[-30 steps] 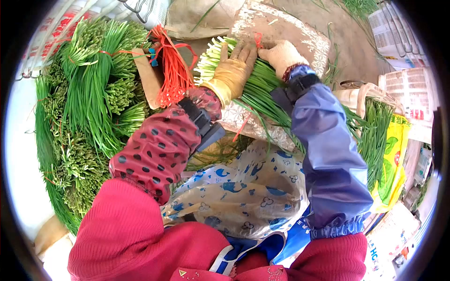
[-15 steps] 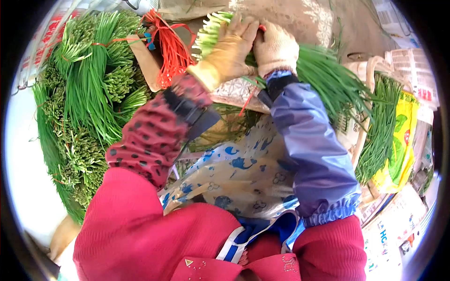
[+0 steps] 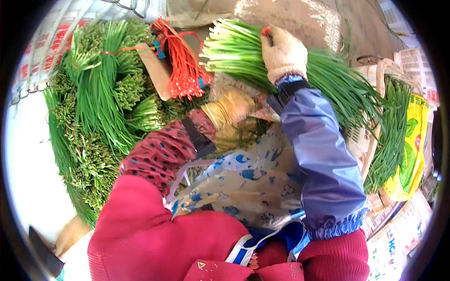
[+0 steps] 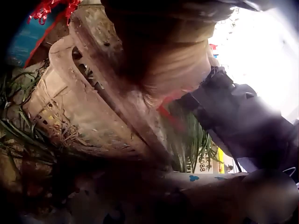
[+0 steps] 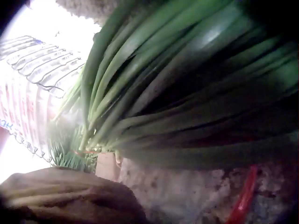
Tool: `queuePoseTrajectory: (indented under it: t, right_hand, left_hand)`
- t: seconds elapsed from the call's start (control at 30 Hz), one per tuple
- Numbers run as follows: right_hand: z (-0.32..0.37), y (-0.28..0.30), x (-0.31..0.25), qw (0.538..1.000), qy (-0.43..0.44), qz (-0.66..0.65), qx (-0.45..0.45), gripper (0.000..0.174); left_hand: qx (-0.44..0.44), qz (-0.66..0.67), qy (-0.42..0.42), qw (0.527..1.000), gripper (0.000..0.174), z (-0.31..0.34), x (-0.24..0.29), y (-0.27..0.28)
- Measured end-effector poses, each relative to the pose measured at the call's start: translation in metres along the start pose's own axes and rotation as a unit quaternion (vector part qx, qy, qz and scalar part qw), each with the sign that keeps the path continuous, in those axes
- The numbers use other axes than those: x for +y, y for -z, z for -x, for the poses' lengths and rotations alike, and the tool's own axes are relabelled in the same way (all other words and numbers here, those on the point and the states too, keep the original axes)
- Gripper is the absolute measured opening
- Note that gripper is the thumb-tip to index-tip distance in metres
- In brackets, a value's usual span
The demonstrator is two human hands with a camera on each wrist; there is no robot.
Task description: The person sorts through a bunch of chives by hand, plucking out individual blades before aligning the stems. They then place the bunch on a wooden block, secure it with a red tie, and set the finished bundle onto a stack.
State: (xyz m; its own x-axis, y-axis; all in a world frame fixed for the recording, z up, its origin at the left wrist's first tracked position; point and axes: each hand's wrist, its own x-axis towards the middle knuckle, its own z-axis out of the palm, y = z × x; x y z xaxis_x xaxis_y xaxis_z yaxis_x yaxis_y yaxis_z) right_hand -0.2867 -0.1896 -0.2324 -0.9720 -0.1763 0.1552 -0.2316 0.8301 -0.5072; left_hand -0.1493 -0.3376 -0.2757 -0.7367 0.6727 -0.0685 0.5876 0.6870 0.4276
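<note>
A loose bundle of green chives [image 3: 234,49], pale stem ends to the left, lies across a worn board [image 3: 316,23]. My right hand [image 3: 286,54], in a knit glove, grips it around the middle, a bit of red tie showing by the thumb. Its long leaves [image 5: 163,79] fill the right wrist view. Lower left of the bundle is my left hand [image 3: 232,110] in a yellow rubber glove, at the board's near edge. A red tie strip [image 4: 170,107] shows right at its fingertips in the left wrist view; I cannot tell whether they pinch it.
Tied chive bundles [image 3: 93,107] are piled at the left. A bunch of red ties [image 3: 185,65] hangs by a cardboard piece [image 3: 154,72]. More chives [image 3: 391,136] stand at the right beside a yellow bag [image 3: 412,145]. A patterned plastic sheet [image 3: 248,182] covers the lap.
My left hand has left the stem ends and come down to the board's near edge. The right hand has swung the bundle flatter, leaves now pointing to the right.
</note>
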Motion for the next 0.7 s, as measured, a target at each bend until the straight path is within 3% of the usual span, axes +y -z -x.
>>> queuePoseTrajectory:
  t: [0.03,0.07,0.2,0.3,0.33,0.43,0.53,0.7]
  right_hand:
    - [0.001,0.000,0.000,1.000,-0.001,0.001,-0.001,0.019]
    - [0.001,0.000,0.001,0.999,0.009,-0.020,0.023,0.019]
    - [0.003,0.005,0.000,0.998,0.004,-0.066,0.022,0.020]
    - [0.002,0.001,0.001,0.995,-0.016,-0.098,0.024,0.020]
    - [0.003,0.001,0.002,0.994,-0.011,-0.107,0.033,0.020]
    - [0.005,0.005,0.002,0.991,-0.012,-0.126,0.042,0.022]
    - [0.002,0.000,0.006,0.950,-0.125,-0.285,-0.012,0.023]
    - [0.001,0.009,0.007,0.961,-0.129,-0.244,-0.023,0.024]
  left_hand:
    - [0.004,-0.004,-0.002,1.000,0.021,-0.002,0.000,0.001]
    - [-0.063,0.000,0.047,0.997,0.026,-0.006,0.001,0.001]
    - [-0.069,0.059,0.144,0.985,0.030,0.014,0.005,0.014]
    - [-0.036,0.093,0.212,0.972,0.016,0.030,0.017,0.046]
    - [0.127,0.157,0.154,0.967,0.014,0.034,0.013,0.042]
    - [0.071,0.362,0.266,0.890,0.018,-0.004,0.005,0.079]
    - [0.095,0.585,0.372,0.714,0.016,-0.057,0.001,0.112]
    - [0.125,0.613,0.374,0.685,0.018,-0.078,-0.014,0.100]
